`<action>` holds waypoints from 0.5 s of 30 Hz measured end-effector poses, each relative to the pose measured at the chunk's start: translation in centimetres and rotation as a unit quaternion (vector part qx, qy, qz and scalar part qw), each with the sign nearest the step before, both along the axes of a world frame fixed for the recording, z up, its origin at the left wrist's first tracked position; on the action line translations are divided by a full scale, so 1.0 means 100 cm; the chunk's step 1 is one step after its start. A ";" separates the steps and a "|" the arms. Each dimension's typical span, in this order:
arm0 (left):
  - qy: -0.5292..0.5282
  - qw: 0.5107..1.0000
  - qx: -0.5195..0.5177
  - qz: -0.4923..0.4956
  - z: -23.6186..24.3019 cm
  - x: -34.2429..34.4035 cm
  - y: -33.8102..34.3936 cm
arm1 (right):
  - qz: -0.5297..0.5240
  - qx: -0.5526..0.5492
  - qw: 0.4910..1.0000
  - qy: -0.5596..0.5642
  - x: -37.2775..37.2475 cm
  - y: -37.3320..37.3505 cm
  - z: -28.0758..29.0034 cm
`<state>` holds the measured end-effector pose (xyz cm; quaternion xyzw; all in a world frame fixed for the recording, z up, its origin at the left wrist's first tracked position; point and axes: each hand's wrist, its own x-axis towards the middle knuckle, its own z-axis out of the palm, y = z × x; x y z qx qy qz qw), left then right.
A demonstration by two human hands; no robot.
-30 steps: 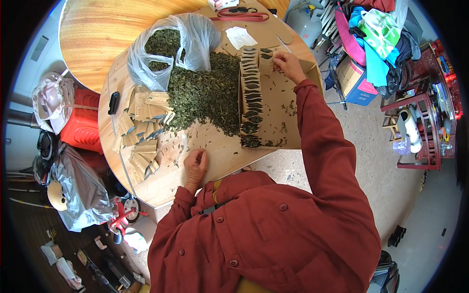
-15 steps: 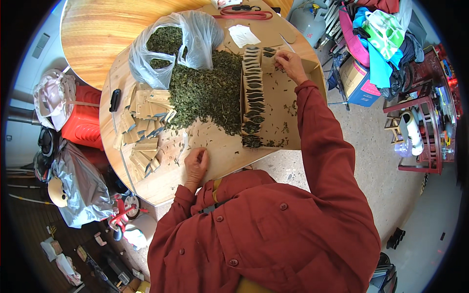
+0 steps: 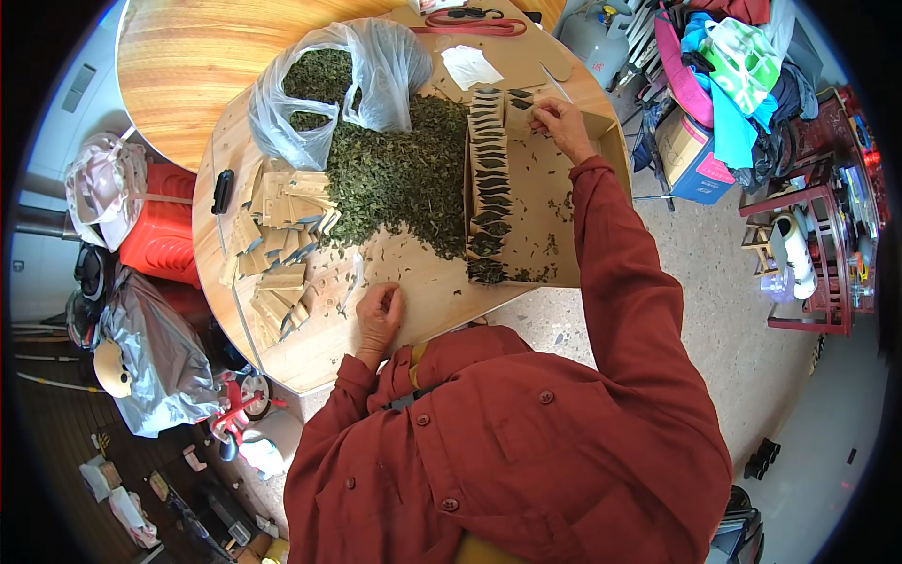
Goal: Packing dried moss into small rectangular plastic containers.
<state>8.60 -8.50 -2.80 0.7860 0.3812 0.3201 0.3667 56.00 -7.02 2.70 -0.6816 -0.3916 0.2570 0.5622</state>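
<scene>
My right hand pinches a small kraft paper packet at the far end of an open cardboard box. Along that box's left side stands a row of several leaf-filled packets. A heap of dried leaves lies beside it, with a translucent plastic bag of leaves behind. My left hand rests curled on the wooden table near its front edge; whether it holds anything is hidden. Left of the heap, flat kraft packets lie scattered near a black pen-like object.
A second wooden table adjoins at the back left, and red stools stand left. A white paper and red strap lie at the back. Right are piled bags, a blue carton and a dark red rack.
The view has shifted slightly. My right hand stays pinched at the packet at the box's far end with little movement, and my left hand stays curled on the table.
</scene>
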 end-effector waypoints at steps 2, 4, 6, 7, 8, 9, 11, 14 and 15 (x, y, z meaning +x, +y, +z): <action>-0.002 1.000 0.000 -0.001 0.000 0.000 0.000 | -0.001 0.000 1.000 -0.001 -0.001 -0.001 0.000; 0.004 1.000 -0.010 -0.005 0.002 0.000 0.000 | -0.001 -0.002 1.000 -0.002 0.000 -0.001 0.001; 0.002 1.000 -0.008 -0.004 0.002 -0.001 0.000 | 0.002 -0.004 1.000 -0.003 -0.002 0.000 0.004; 0.001 1.000 -0.006 -0.003 0.002 -0.001 0.000 | 0.001 -0.005 1.000 -0.008 -0.004 -0.001 0.005; 0.000 1.000 -0.006 -0.004 0.002 0.000 0.000 | -0.002 -0.006 1.000 -0.013 -0.004 -0.002 0.005; 0.004 1.000 -0.004 -0.004 0.002 0.000 -0.001 | -0.002 -0.006 1.000 -0.013 -0.003 -0.002 0.004; 0.007 1.000 -0.003 -0.004 0.002 0.000 -0.001 | -0.011 0.015 1.000 0.000 -0.002 -0.001 0.003; 0.003 1.000 -0.008 -0.003 0.002 0.000 0.000 | -0.014 0.006 1.000 -0.012 -0.002 -0.003 0.002; 0.006 1.000 -0.006 -0.003 0.001 0.000 0.000 | -0.014 0.006 1.000 -0.013 -0.002 -0.003 0.002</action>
